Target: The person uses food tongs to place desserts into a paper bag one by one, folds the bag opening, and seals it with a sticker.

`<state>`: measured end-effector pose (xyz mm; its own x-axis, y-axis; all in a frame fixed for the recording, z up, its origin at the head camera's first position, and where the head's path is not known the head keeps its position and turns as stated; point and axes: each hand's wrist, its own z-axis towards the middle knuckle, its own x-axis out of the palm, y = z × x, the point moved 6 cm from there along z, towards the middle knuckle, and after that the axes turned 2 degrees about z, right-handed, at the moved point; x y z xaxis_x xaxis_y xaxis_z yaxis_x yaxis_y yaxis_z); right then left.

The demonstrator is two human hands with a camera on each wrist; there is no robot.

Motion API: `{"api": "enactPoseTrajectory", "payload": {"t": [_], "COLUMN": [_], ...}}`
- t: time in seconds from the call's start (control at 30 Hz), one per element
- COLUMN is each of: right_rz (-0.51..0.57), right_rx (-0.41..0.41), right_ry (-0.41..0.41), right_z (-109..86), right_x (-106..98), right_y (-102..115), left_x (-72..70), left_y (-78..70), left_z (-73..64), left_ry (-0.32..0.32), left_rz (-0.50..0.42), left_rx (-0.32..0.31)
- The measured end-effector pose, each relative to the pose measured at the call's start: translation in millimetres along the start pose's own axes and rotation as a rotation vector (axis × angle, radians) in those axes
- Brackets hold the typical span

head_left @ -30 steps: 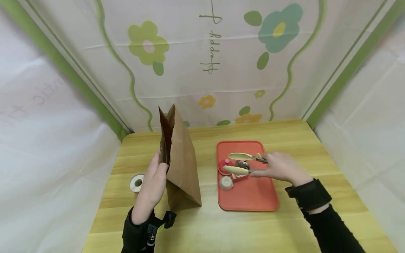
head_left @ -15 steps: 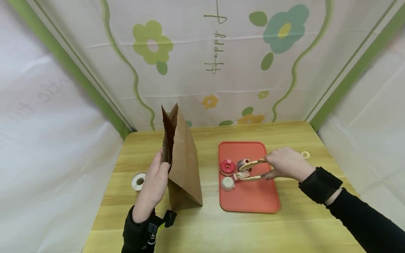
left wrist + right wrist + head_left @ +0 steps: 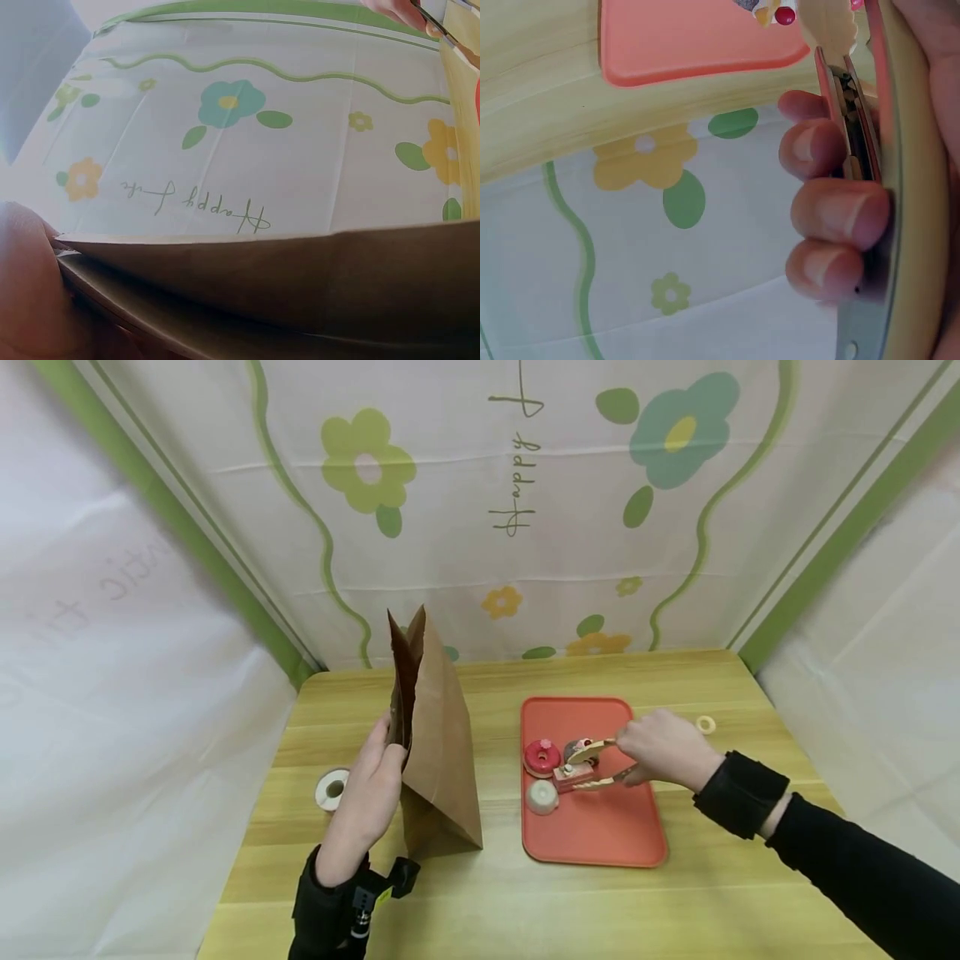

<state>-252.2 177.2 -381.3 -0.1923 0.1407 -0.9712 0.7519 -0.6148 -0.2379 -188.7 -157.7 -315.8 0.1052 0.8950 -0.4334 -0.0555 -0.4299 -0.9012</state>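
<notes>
In the head view, my left hand grips the open top edge of an upright brown paper bag, thumb on the near side. Tongs with cream-coloured heads are held in my right hand, whose fingers curl round the handles in the right wrist view. The spread heads lie either side of a pink cake slice; whether they touch it I cannot tell. Beside the slice are a pink-red doughnut, a whitish round piece and a dark cake with a cherry, partly covered by the tongs.
The sweets lie on a red tray on a wooden table. A white roll stands left of the bag. A cream ring shows behind the right hand. Flower-printed cloth rises behind the table.
My right hand moved the tongs from above the tray down to the cake slice, and their heads have come closer together. The left hand and bag stay put.
</notes>
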Motion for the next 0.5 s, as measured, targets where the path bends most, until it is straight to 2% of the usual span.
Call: {"api": "enactPoseTrajectory", "payload": {"t": [0.2,0.5], "right_rz": [-0.023,-0.071], "right_rx": [-0.01,-0.049], "right_ry": [-0.012,-0.002], "right_z": [5.9,12.8], "right_x": [-2.1,3.5], "right_y": [3.2,13.6], "left_x": [-0.2,0.2], "left_y": [0.2,-1.0], "left_z": [0.4,0.0], "left_ry": [-0.003,0.006], "left_rz": [0.026,0.017], "left_rx": [-0.015,-0.016]}}
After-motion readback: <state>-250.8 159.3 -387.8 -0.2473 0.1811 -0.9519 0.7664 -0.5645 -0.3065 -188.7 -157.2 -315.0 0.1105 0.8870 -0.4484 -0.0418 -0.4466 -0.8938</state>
